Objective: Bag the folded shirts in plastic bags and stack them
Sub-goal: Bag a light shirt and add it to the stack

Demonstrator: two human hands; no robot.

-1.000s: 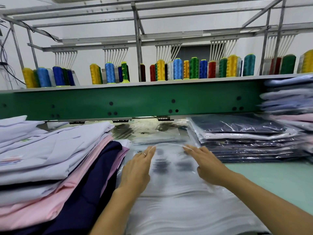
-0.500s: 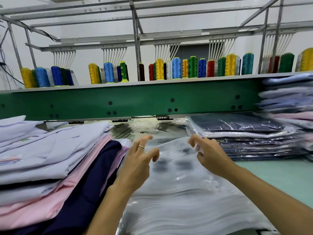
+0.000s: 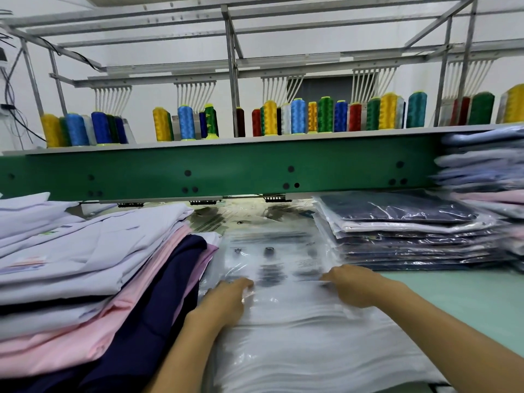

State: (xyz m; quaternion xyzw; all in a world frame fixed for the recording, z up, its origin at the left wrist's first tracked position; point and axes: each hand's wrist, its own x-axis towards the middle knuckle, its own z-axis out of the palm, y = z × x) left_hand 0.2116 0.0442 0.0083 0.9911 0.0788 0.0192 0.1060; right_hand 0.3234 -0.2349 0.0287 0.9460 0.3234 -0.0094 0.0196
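Your left hand (image 3: 226,300) and right hand (image 3: 353,286) both sit on the plastic bag (image 3: 279,262) that lies flat in front of you, in the middle of the pale green table (image 3: 467,304). Your left fingers (image 3: 242,285) are curled down and pinch a small bunch of the plastic at the bag's left side; your right fingers (image 3: 330,277) are bent too and grip the film at its right side, so a crease runs across the bag between your two hands. The white folded shirt (image 3: 297,341) fills the near part of the bag, under and behind your hands, while the printed far end lies flat beyond your fingertips. Just left of the bag, touching its edge, is the pile of unbagged shirts (image 3: 90,259) in white, pink and navy. To the far right, apart from your right hand, stands the stack of bagged shirts (image 3: 397,225). More clear bags (image 3: 241,219) lie beyond, under the green beam (image 3: 226,168).
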